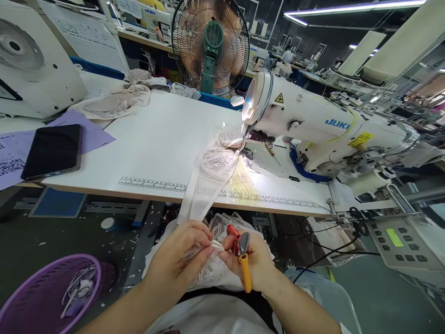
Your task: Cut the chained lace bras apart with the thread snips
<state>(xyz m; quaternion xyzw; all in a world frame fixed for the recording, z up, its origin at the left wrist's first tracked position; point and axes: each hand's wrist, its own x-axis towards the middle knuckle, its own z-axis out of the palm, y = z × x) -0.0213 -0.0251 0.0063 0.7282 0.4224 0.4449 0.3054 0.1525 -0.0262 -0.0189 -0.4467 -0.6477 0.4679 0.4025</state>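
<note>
My left hand is closed in a pinch on the edge of a white lace bra above my lap. Facing it, my right hand pinches the same edge between thumb and fingertip, the fingertips of both hands nearly meeting. Across the right palm lie small snips, with red and orange handles and a short grey blade. Another stretch of pale lace bra hangs over the table edge, its upper end under the head of the sewing machine. Whether both stretches are one piece I cannot tell.
A ruler strip runs along the front of the white table. A phone rests on purple paper at left. A fan stands behind. Below are a purple basket and a clear bin; a control panel sits right.
</note>
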